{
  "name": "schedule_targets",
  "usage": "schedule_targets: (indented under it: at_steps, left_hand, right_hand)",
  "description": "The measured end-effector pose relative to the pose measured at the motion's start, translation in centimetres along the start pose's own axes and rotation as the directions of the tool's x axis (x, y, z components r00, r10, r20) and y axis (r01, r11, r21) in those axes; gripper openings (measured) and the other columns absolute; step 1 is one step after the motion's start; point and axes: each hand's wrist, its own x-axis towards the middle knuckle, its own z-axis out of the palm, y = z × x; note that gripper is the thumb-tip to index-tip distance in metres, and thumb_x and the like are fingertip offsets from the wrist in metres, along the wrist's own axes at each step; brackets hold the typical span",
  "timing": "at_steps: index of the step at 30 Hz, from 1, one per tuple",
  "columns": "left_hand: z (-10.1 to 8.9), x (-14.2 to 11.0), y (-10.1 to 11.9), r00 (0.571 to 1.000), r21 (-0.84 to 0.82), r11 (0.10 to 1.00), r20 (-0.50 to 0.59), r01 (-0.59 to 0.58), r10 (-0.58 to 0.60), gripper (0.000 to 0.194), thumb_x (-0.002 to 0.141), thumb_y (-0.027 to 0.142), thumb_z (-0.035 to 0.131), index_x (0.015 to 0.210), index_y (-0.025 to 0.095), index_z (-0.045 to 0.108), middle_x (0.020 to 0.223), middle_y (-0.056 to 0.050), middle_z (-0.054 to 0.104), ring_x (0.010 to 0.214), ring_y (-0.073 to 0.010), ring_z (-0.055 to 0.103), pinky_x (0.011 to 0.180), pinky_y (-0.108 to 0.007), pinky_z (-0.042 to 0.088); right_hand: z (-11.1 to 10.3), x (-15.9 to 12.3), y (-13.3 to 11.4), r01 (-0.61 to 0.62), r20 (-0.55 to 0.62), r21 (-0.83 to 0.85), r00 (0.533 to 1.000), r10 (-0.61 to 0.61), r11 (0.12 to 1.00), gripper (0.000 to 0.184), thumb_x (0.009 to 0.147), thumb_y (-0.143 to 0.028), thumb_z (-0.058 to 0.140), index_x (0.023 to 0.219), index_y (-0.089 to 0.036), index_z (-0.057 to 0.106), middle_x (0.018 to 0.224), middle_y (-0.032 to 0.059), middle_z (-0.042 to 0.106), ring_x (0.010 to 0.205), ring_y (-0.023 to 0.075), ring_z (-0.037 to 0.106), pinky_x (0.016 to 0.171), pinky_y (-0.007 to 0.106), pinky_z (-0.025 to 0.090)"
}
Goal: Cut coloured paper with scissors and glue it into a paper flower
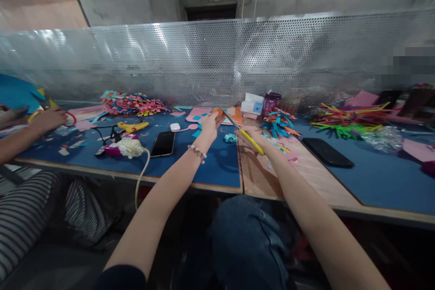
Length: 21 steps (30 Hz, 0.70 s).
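Observation:
My left hand (210, 126), with a beaded bracelet on its wrist, pinches a small orange paper piece (217, 111) above the blue table mat. My right hand (249, 137) is closed around yellow-handled scissors (252, 142), seen edge-on. Their slim metal blades point up and left, with the tip close to the orange piece; whether they touch it I cannot tell. Just below, between the hands, lies a small light-blue paper curl (230, 137). Pink and orange paper sheets (201, 113) lie behind my left hand.
Left are a phone (163, 144), a power strip (128, 147), a yellow glue gun (133, 126) and a fringed-paper pile (131, 103). Another person's hand (52, 118) works at far left. Right are a dark phone (326, 152) and coloured strips (350, 115). A perforated metal screen (163, 61) stands behind.

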Motion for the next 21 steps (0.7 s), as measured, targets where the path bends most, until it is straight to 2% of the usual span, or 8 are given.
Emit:
schedule_targets:
  at_steps: [8,13,21]
  left_hand:
    - [-0.04,0.07,-0.06,1.0,0.005,1.0,0.014,-0.007,0.007,0.007,0.072,0.005,0.062,0.073,0.011,0.059,0.072,-0.008,0.068,0.087,-0.0239,0.068,0.089,-0.042,0.052]
    - [-0.05,0.04,0.04,1.0,0.028,1.0,0.017,-0.002,0.001,0.006,0.073,0.007,0.062,0.075,0.013,0.06,0.075,-0.008,0.068,0.095,-0.0238,0.066,0.092,-0.042,0.05]
    - [-0.87,0.93,0.17,0.995,0.128,0.992,0.099,-0.01,-0.003,0.005,0.076,0.009,0.061,0.075,0.013,0.059,0.076,-0.008,0.068,0.095,-0.0223,0.066,0.094,-0.042,0.048]
  right_hand:
    - [0.09,0.21,0.28,0.045,0.011,0.02,0.999,-0.045,0.999,0.056,0.078,-0.07,0.034,0.073,-0.017,0.051,0.052,-0.0031,0.039,0.047,0.0089,0.035,0.045,0.023,0.025]
    - [0.24,0.45,0.49,0.024,0.029,0.022,0.999,-0.025,0.999,0.059,0.077,-0.072,0.032,0.069,-0.017,0.051,0.049,-0.0034,0.036,0.046,0.0092,0.034,0.045,0.023,0.025]
    - [0.03,0.18,0.32,0.031,0.013,-0.034,0.999,-0.03,0.999,0.059,0.079,-0.071,0.031,0.061,-0.017,0.048,0.049,-0.0018,0.037,0.048,0.0103,0.036,0.046,0.024,0.025]
